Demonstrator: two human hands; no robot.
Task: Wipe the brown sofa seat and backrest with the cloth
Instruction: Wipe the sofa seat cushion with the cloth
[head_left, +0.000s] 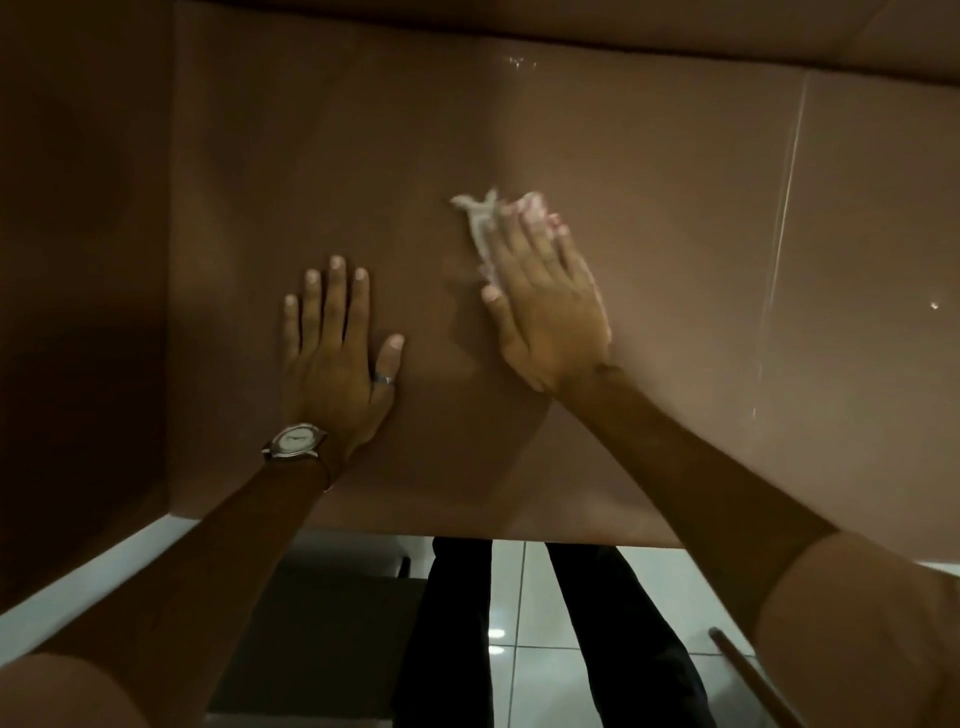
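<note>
The brown sofa seat (701, 249) fills most of the view, smooth and glossy, with the backrest (571, 26) along the top edge. My right hand (545, 306) presses a small crumpled white cloth (480, 218) flat onto the middle of the seat; the cloth sticks out past my fingertips and thumb side. My left hand (337, 353) lies flat on the seat to the left of it, fingers spread, holding nothing. It wears a ring and a wristwatch (295, 440).
A dark brown armrest (78, 260) rises at the left. Below the seat's front edge are my dark trouser legs (457, 634) on a pale tiled floor (524, 623). A thin brown stick (753, 680) leans at the lower right.
</note>
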